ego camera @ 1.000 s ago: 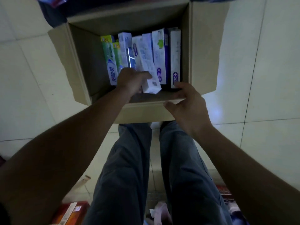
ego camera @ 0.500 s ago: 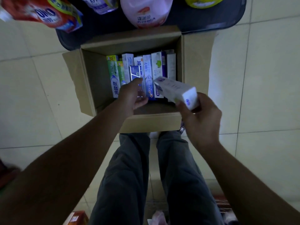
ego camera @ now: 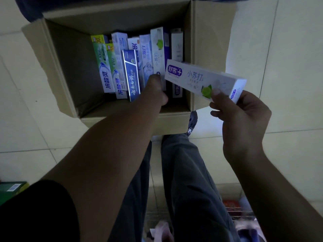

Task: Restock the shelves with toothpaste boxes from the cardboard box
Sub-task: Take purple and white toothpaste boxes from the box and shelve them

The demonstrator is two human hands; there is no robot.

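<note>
Pale floor tiles (ego camera: 288,67) surround the open cardboard box (ego camera: 70,67) in the upper middle of the frame, where the remaining toothpaste boxes (ego camera: 122,67) stand on end. A second ago the left hand (ego camera: 154,91) was drawing one out while the right hand (ego camera: 244,123) lay on the near rim. Now the right hand pinches that white toothpaste box (ego camera: 201,79) between thumb and fingers (ego camera: 217,113), clear of the carton at right of centre. The left hand is back at the row, its fingers hidden, so I cannot tell whether they grip. One box looks ready for shelving, and a second pick seems likely.
</note>
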